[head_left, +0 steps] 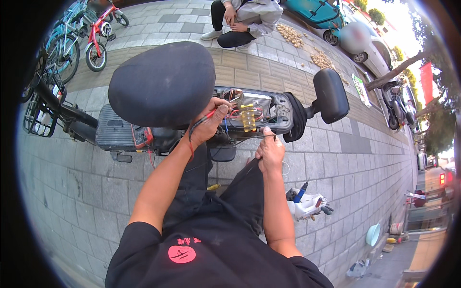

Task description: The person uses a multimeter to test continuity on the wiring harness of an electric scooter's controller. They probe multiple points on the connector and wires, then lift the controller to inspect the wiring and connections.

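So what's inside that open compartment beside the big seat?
Wires and a silver box show, with a yellow strip lying over them. The seat and left hand cover the left end; what's there, or beneath the wires, I can't see.

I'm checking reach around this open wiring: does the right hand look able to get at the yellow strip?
Probably yes: the right hand is close by and nothing visible seems to block the yellow strip; the left hand, holding a red probe, is off to its left.
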A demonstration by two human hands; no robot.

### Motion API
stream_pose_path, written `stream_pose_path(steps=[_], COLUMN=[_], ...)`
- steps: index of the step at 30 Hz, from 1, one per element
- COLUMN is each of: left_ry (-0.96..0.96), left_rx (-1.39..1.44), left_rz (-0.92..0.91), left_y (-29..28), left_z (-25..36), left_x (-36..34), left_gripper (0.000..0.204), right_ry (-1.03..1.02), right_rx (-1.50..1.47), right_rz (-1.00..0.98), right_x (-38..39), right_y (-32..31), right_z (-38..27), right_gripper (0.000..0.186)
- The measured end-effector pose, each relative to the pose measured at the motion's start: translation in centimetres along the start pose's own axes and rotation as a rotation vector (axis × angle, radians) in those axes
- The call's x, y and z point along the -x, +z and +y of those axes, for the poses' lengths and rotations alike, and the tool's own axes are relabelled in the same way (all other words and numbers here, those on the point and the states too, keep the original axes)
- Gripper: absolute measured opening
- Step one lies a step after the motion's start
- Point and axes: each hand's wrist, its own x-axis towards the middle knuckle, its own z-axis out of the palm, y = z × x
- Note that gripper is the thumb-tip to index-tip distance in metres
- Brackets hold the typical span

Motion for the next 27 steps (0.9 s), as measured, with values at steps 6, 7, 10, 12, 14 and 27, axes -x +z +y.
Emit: stream_pose_path(steps=[6, 7, 10, 12, 14, 27], left_ry=[0.081, 0.049, -0.069, -0.021, -0.006, -0.027], left_rx=[-0.167, -0.133, 0.155, 0.154, 0.091, 0.048], left_rz=[0.05, 0.04, 0.026, 0.057, 0.039, 0.019], left_y=[0.5, 0.5, 0.7, 0.8, 0.5, 0.0], left_z=[0.2, -0.3, 0.2, -0.2, -0.1, -0.9], left_x=[-0.3, -0.1, 0.0, -0.7, -1.1, -1.1], left_gripper=[0.034, 0.035, 0.04, 0.042, 0.042, 0.036], right_ry=[-0.012, -0.016, -0.031, 0.032, 0.025, -0.04], right_rx=[-0.075, -0.117, -0.142, -0.042, -0.079, -0.213], right_rz=[-0.096, -0.139, -0.227, -0.138, -0.103, -0.236], right_x=[-2.1, -1.8, 1.0, -0.6, -1.1, 1.5], right_y=[1.0, 1.0, 1.5, 1.8, 2.1, 0.5], right_z=[-0.7, -1.1, -2.9, -1.0, -1.2, 0.3], right_gripper=[0.026, 0.025, 0.023, 0.021, 0.02, 0.022])
